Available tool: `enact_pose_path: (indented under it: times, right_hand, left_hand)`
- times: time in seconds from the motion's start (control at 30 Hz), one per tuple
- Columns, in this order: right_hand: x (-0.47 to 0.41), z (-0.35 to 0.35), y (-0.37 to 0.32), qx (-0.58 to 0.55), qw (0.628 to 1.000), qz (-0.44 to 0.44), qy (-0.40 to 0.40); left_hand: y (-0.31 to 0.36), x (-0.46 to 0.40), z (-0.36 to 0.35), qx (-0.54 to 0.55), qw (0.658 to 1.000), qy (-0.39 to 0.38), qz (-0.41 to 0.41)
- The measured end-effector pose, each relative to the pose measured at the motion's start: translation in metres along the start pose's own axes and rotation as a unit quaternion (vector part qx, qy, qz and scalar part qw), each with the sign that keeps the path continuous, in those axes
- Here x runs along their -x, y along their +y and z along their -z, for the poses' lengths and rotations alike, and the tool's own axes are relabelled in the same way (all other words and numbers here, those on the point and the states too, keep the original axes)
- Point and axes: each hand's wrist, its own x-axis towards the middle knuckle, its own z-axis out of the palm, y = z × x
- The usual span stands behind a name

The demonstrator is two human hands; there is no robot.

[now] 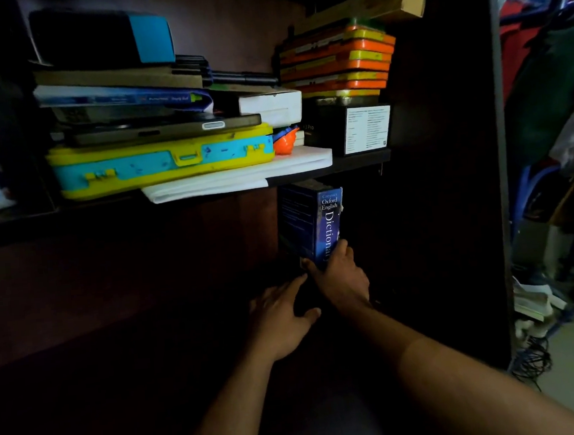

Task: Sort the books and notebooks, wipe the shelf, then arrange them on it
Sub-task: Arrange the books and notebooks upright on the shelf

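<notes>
Below, right hand [340, 275] grips upright dictionary [317, 222]; left hand [279, 317] flat.

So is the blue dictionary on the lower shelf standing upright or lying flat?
Upright. The dictionary stands on end, its spine title running vertically, under the upper shelf. The right hand grips its lower end.

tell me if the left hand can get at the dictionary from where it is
Probably yes: the left hand lies open just below the upright dictionary, nothing visible between them, though the right hand already grips its lower end.
</notes>
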Motion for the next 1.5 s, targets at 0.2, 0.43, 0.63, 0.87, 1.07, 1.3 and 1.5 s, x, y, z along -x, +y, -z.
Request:
enact_pose_path:
  times: [0.2,0.43,0.63,0.87,1.07,1.3,1.5]
  right_hand:
    - [0.009,0.01,0.004,-0.066,0.998,-0.011,0.009]
    - [0.088,0.073,0.022,-0.169,0.979,0.017,-0.109]
    - [0.181,0.183,0.043,-0.244,0.965,0.009,-0.092]
    - [0.284,0.368,0.106,-0.179,0.982,0.051,-0.03]
    - [0.335,0.508,0.173,0.03,0.999,-0.016,-0.023]
    - [0.378,0.588,0.258,0.211,0.958,-0.194,0.027]
    - [0.386,0.596,0.289,0.205,0.932,-0.29,-0.069]
  left_hand:
    - [-0.006,-0.003,-0.006,0.068,0.997,0.038,-0.011]
    - [0.034,0.041,0.003,0.115,0.992,-0.005,0.045]
    - [0.162,0.14,0.01,0.264,0.963,0.044,0.044]
    - [0.313,0.227,-0.002,0.248,0.962,-0.053,-0.104]
    - [0.427,0.269,-0.054,0.203,0.934,-0.192,-0.221]
    - [0.487,0.299,-0.079,0.172,0.928,-0.276,-0.184]
    - [0.512,0.303,-0.081,0.154,0.921,-0.302,-0.193]
